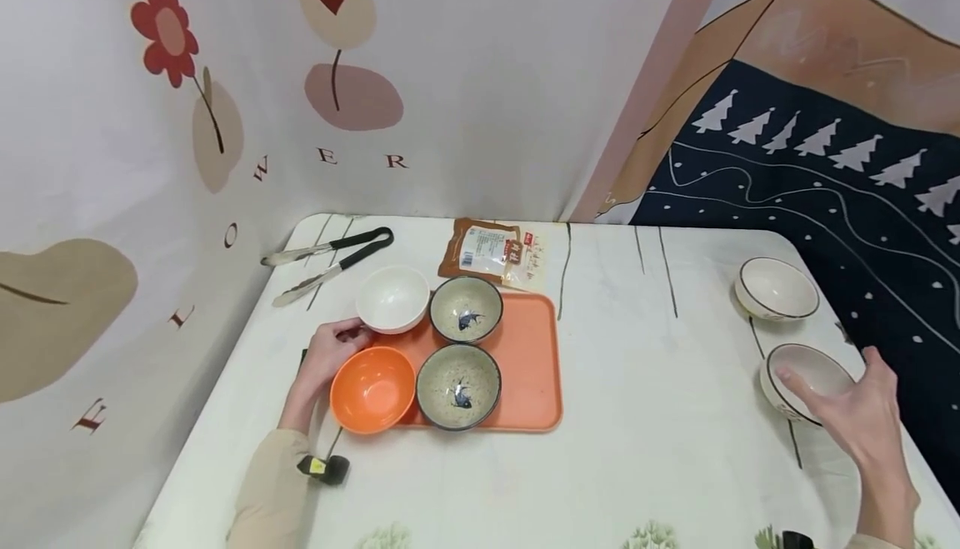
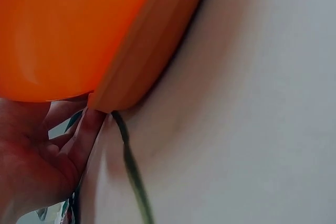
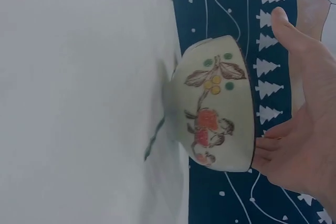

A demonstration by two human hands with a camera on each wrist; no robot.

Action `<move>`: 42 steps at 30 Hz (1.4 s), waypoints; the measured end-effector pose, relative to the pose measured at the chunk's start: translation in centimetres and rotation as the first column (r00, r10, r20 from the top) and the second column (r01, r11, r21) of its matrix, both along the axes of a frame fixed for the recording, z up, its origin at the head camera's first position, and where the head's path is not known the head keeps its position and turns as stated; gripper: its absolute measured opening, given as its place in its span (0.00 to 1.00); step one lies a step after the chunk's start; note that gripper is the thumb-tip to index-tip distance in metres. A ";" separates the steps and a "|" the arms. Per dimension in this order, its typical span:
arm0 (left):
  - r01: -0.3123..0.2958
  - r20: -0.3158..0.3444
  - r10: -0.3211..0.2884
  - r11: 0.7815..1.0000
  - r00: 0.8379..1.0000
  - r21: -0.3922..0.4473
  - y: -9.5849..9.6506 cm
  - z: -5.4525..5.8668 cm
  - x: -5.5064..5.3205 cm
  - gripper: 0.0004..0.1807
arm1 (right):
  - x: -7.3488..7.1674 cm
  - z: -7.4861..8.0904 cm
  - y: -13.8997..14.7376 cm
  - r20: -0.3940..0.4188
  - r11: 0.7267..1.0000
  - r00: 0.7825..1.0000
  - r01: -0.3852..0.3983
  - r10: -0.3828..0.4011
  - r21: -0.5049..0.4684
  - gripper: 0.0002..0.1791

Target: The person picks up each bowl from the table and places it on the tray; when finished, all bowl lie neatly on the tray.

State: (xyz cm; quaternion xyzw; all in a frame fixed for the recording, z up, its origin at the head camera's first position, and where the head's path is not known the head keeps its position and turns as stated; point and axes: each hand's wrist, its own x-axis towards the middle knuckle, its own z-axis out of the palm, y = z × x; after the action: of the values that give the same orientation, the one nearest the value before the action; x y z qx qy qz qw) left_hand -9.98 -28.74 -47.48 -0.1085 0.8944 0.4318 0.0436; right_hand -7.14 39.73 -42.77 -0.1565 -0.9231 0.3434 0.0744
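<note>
I have the right hand point(image 1: 862, 416) at the nearer painted bowl point(image 1: 816, 363), which sits close to the right side of the table point(image 1: 637, 366). The thumb is spread wide over the bowl and the other fingers are by its right side, so nothing is gripped; I can't tell if any finger touches it. A second painted bowl point(image 1: 776, 289) stands just behind. If the thumb knocks the rim before there is a good hold, I think the bowl could tip or slide off that side. A big swing might bump the second one too. Far across, the left hand point(image 1: 326, 357) is by the left end of the orange tray point(image 1: 528, 366). Its fingertips are hidden, so I can't tell if they pinch the tray or only touch it. A white bowl point(image 1: 392, 299), an orange bowl point(image 1: 372, 391), a back fish bowl point(image 1: 467, 307) and a front fish bowl point(image 1: 459, 386) crowd there. The white and orange ones seem to poke past the tray's edge, so tugging that end could tilt them off.
</note>
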 end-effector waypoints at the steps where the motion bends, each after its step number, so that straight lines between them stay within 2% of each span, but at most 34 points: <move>1: 0.004 -0.003 -0.004 1.000 1.000 -0.005 0.0 0.0 0.0 0.18 | 0.0 -0.1 0.0 0.012 1.000 1.000 -0.001 0.001 0.004 0.65; 9: 0.007 0.004 -0.007 1.000 1.000 0.000 -0.2 0.2 -0.1 0.20 | -0.1 -0.7 0.0 0.041 0.998 0.999 -0.007 0.004 0.057 0.67; 15: -0.001 0.001 0.001 1.000 1.000 -0.004 -0.1 0.4 -0.2 0.20 | 0.2 -1.6 0.4 0.011 0.993 0.999 -0.038 0.037 0.115 0.61; 20: 0.007 -0.015 -0.007 1.000 1.000 -0.014 0.1 0.4 -0.4 0.20 | 0.7 -2.1 0.7 0.026 0.993 0.998 -0.061 0.059 0.103 0.63; 24: 0.008 -0.021 -0.008 1.000 1.000 -0.022 0.1 0.3 -0.4 0.20 | 0.9 -2.0 0.8 0.085 0.994 0.995 -0.066 0.059 0.084 0.66; 30: -0.001 -0.013 0.001 1.000 1.000 -0.002 0.4 0.2 -0.3 0.19 | 0.9 -1.8 1.2 0.144 0.992 0.990 -0.023 0.005 0.123 0.68; 37: -0.008 0.015 0.008 1.000 1.000 0.003 0.5 0.0 0.2 0.21 | 1.2 -2.0 1.3 0.107 0.992 0.994 0.002 -0.015 0.124 0.64; 42: -0.012 0.008 0.012 1.000 1.000 -0.002 0.2 0.2 0.3 0.22 | 1.1 -1.7 0.4 0.096 0.997 0.995 0.003 -0.010 0.071 0.66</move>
State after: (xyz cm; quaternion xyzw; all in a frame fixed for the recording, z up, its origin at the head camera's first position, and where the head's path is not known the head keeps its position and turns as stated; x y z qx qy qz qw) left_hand -9.66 -28.57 -47.23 -0.1154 0.8940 0.4306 0.0445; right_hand -6.07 40.12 -44.43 -0.1732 -0.9366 0.3023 0.0367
